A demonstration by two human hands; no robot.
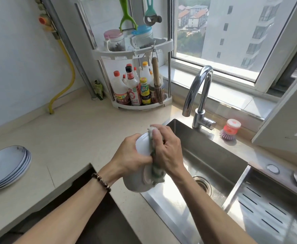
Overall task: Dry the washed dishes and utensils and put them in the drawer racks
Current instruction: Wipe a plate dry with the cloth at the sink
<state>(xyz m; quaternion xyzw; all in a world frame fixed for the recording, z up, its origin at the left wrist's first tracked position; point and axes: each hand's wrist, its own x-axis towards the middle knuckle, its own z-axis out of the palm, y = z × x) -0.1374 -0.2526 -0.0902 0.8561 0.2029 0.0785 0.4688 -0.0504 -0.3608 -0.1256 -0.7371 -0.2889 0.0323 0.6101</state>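
Bowl (137,180) over beige counter (70,134), steel sink (214,161)

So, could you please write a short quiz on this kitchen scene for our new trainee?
1. True or false: the faucet is running water.
2. Which hand presses the cloth against the white bowl? A) left B) right
3. Fill in: the stack of plates sits on the ____ to the person's left.

Key:
1. False; no water shows at the spout.
2. B; the right hand wipes while the left hand holds the bowl over the sink edge.
3. Countertop.
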